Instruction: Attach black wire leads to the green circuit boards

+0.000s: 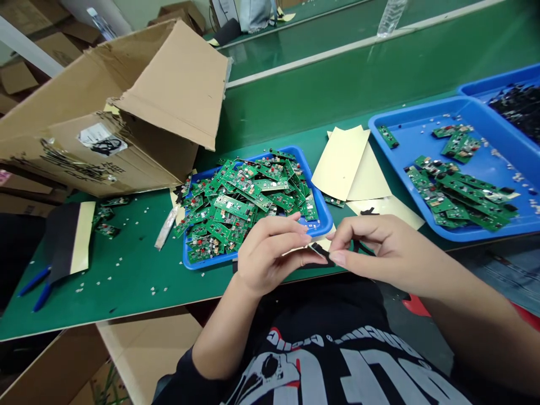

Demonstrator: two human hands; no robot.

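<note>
Far left of the heaped tray [208, 262], a blue-handled tool [34, 282] lies on the tabletop [135, 261], partly beneath a black-and-yellow sheet [63, 242]. Behind and left of the tray stands an open cardboard box [143, 149]. The heaped tray gathers loose green boards [236, 205], its rim apparently keeping the pile together within reach. At its near right corner, the left hand [270, 256] steadies a small dark piece [319, 251] between thumb and curved fingers; the right hand [375, 247] pinches the same piece between thumb and forefinger, presumably so that one end stays braced against the other. Just right of the heaped tray, pale-yellow sheets [340, 163] lie overlapped; farther right, a second tray [415, 135] holds fewer boards, probably to keep them separate.
</note>
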